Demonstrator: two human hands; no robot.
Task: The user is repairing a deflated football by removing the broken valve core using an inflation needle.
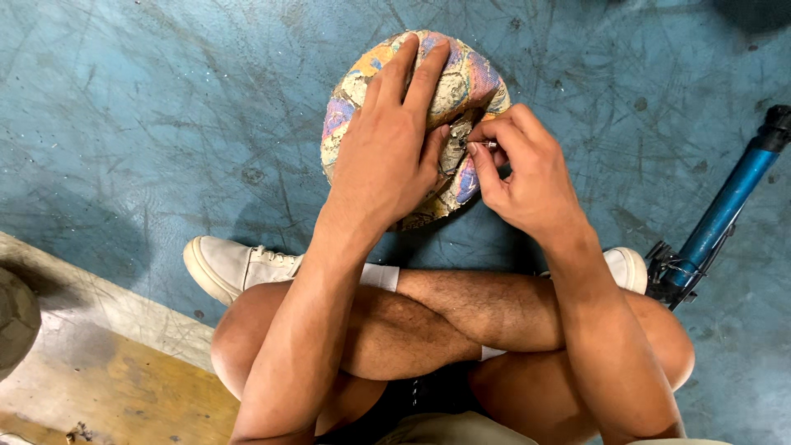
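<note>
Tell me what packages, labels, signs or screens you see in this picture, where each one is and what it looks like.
None in view: no package, label, sign or screen.
Worn ball: on the blue floor, round, peeling patches of orange, purple and grey.
Left hand: flat on the ball.
Right hand: pinches a small metal needle at the ball.
Blue pump: lies at right.

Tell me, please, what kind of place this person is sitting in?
Probably a workshop or garage floor. The painted blue concrete floor is scratched and stained, a blue hand pump lies beside the person, and a worn wooden board borders the floor.
</note>
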